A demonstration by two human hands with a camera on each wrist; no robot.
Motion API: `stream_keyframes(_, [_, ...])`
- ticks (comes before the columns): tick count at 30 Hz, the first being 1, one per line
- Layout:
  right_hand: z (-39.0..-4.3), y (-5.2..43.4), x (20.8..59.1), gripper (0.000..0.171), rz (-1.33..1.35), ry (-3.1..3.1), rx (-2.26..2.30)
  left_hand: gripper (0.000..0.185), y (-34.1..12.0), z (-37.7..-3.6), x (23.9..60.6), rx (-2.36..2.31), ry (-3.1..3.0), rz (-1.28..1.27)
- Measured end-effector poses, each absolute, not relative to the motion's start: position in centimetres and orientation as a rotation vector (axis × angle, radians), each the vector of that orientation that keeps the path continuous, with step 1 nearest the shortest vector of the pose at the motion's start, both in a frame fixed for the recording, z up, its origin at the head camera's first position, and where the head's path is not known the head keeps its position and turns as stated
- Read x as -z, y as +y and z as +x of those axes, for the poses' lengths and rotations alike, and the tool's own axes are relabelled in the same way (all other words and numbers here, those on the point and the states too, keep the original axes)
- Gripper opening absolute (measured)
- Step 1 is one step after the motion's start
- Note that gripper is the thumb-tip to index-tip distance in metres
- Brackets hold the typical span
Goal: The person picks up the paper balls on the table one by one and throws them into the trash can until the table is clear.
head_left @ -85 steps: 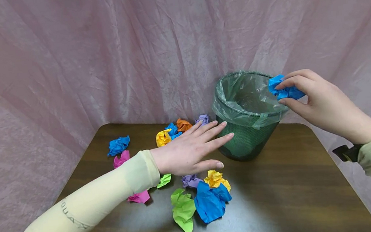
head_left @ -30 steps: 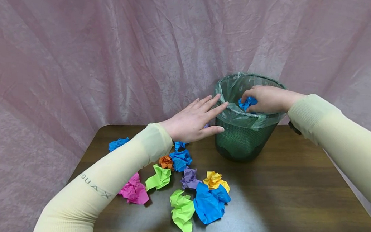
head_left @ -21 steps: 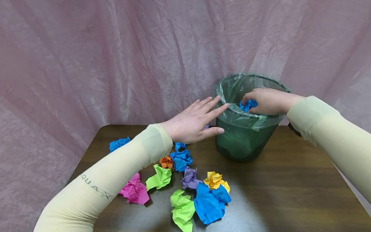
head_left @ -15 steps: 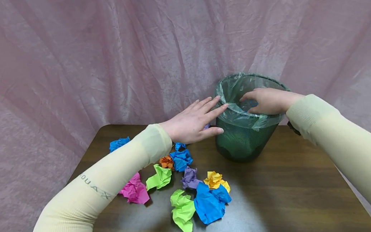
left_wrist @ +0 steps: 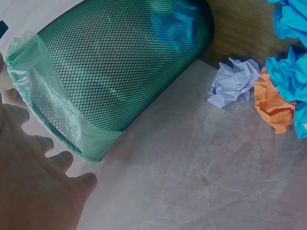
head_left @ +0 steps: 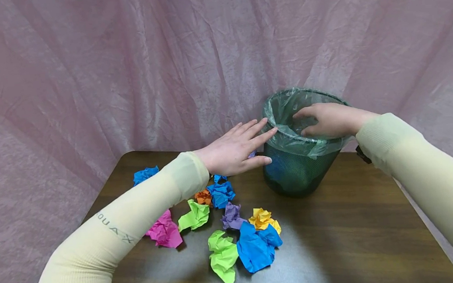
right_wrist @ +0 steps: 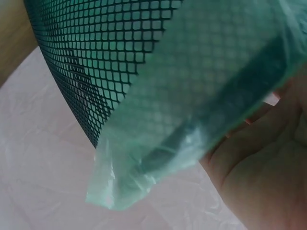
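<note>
In the head view my right hand (head_left: 325, 120) reaches into the mouth of a green mesh waste bin (head_left: 301, 171), thumb and fingers parted with nothing between them. A thin clear-green bin liner (head_left: 309, 146) folds over the rim. Through the mesh in the left wrist view, a blue crumpled paper (left_wrist: 175, 24) shows near the bin's bottom. My left hand (head_left: 232, 149) has its fingers straight and spread, fingertips right at the rim's left side. The right wrist view has the right palm (right_wrist: 268, 163) behind the liner's edge, its fingers mostly hidden.
Several crumpled papers lie on the dark wooden table (head_left: 366, 219): pink (head_left: 164, 230), green (head_left: 222, 255), large blue (head_left: 255, 247), yellow (head_left: 263, 220), purple (head_left: 231, 216) and orange (head_left: 203, 197). The left forearm covers part of the pile. A pink curtain (head_left: 166, 75) hangs behind.
My right hand brought a blue crumpled paper from right of the bin into its mouth and let go; the paper dropped inside. My left hand moved up to the rim, then stayed there.
</note>
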State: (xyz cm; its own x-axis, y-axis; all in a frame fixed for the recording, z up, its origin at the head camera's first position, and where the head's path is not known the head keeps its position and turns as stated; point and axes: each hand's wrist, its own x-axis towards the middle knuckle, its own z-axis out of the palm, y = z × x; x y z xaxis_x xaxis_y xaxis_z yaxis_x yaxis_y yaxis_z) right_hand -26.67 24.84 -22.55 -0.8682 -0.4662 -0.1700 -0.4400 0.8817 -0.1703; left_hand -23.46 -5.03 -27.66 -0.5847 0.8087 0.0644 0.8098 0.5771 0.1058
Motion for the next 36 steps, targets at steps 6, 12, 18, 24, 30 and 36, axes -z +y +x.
stream_keyframes(6, [-25.7, 24.8, 21.5, 0.063, -0.667, 2.889, 0.208, 0.076, -5.2, -23.3, 27.7, 0.172, -2.793, -1.417])
stream_keyframes(12, [-24.0, 24.5, 20.5, 0.07, -0.769, 2.987, 0.176, 0.075, -5.6, -23.2, 27.5, 0.168, -2.804, -1.4])
stream_keyframes(18, [-21.0, 24.2, 20.4, 0.075, -0.939, 3.09, 0.184, 0.075, -6.7, -23.0, 27.5, 0.174, -2.805, -1.373])
stream_keyframes(24, [-18.4, 23.8, 21.7, 0.078, -1.185, 3.131, 0.182, 0.074, -7.9, -22.5, 28.0, 0.149, -2.799, -1.369])
stream_keyframes(30, [-16.1, 23.2, 23.7, 0.086, -1.414, 3.146, 0.185, 0.074, -8.7, -21.7, 28.8, 0.095, -2.785, -1.366])
stream_keyframes(36, [-13.6, 22.1, 25.4, 0.089, -1.531, 3.109, 0.203, 0.075, -9.5, -20.7, 30.0, 0.05, -2.743, -1.37])
